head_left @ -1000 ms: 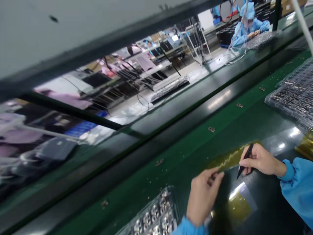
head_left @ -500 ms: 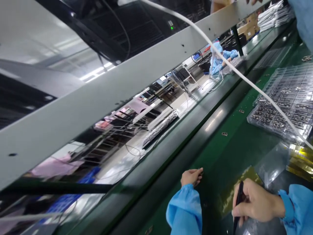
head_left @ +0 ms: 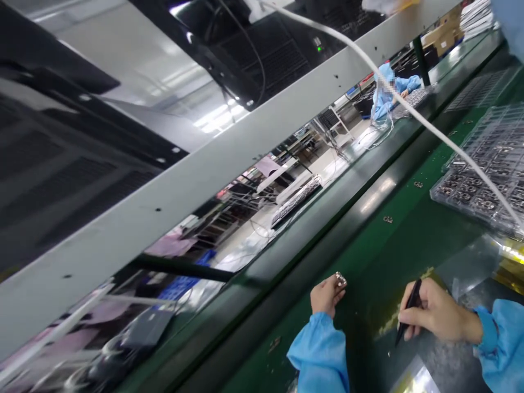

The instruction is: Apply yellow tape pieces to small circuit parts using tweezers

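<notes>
My left hand [head_left: 326,295] is closed, pinching a small metal part [head_left: 340,279] between thumb and fingertips above the green work surface [head_left: 368,256]. To its right, my right hand [head_left: 436,314] holds slim black tweezers [head_left: 412,303] like a pen, the tip pointing down. Under and beside that hand lies a yellowish film sheet [head_left: 387,326], partly covered by it. A piece of clear film with a yellow edge [head_left: 417,377] shows at the bottom. Both arms wear blue sleeves.
Clear plastic trays [head_left: 481,191] full of small metal parts stand at right, by yellow film [head_left: 511,262]. Loose metal parts [head_left: 387,219] lie along the belt. A white cable [head_left: 434,131] hangs across the view under a grey beam [head_left: 245,136]. A person in blue [head_left: 385,101] works far off.
The view has shifted, so the scene sits further right. My left hand has turned, and the metal part in it now shows. The tweezers have tilted more in my right hand.
</notes>
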### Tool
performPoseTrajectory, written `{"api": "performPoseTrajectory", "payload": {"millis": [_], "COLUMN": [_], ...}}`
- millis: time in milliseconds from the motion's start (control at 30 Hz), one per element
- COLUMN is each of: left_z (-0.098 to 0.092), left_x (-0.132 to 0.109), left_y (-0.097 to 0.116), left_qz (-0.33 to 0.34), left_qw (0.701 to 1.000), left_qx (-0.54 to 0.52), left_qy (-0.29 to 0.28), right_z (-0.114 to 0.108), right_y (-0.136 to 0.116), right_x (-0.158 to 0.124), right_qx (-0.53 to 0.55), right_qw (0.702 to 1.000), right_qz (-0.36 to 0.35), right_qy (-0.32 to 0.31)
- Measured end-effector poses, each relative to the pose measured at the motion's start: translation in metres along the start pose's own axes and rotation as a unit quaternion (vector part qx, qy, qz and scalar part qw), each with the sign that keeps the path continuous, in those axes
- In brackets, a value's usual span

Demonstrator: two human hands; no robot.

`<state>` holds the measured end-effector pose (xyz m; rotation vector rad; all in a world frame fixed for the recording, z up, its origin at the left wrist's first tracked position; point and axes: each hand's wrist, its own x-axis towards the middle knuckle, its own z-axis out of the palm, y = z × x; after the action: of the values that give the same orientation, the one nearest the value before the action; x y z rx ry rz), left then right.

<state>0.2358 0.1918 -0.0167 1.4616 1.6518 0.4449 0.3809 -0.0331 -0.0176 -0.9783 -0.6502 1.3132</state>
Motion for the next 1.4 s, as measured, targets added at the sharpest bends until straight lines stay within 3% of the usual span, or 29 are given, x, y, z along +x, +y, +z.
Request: {"api": "performPoseTrajectory", "payload": {"millis": [167, 300, 400, 633, 1400], "left_z": [-0.001, 0.015, 0.031, 0.057, 0.059], "left_x": [-0.081, -0.147, -0.173, -0.176, -0.175], "left_y": [-0.025, -0.045, -0.057, -0.074, -0.077], "left_qz": [0.008, -0.040, -0.066, -0.062, -0.044], "left_qw": [0.983, 0.938, 0.918, 0.903, 0.901], "left_qx": [-0.177, -0.317, -0.364, -0.401, -0.396], "left_qy": [-0.056, -0.134, -0.143, -0.141, -0.170], "right_z": [-0.005, -0.001, 0.006, 0.012, 0.009], "right_y": [-0.009, -0.004, 0.009, 0.033, 0.037], "right_x": [-0.006, -0.008, -0.010, -0.009, -0.008], "right_qx": [-0.017, -0.036, -0.045, -0.094, -0.135], "right_qw": [0.999, 0.995, 0.990, 0.983, 0.984], "right_qz": [-0.039, -0.050, -0.048, -0.052, -0.016], "right_qy": [0.033, 0.077, 0.123, 0.148, 0.115]}}
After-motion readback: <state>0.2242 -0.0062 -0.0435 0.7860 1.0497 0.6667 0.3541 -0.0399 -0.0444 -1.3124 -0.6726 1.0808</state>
